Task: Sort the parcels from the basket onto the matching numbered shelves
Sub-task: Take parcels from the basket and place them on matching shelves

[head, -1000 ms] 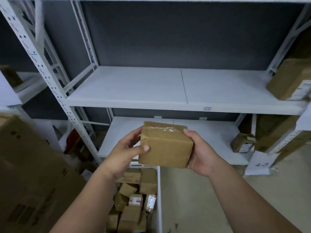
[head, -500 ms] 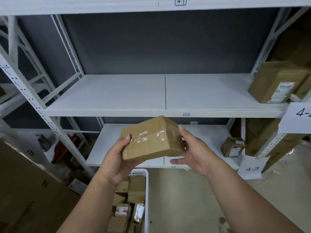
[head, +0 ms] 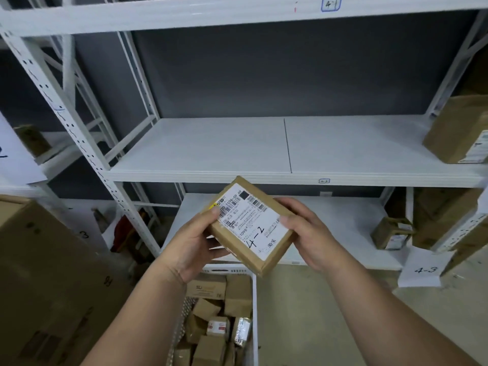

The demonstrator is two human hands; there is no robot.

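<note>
White shelves [head: 200,151] | both hands [head: 195,241] grip parcel [head: 250,228], label up, "4-2", long axis seemingly far-left to near-right

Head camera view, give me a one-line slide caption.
Both hands, left hand and right hand, hold a parcel marked 4-2 before white shelves.
</note>
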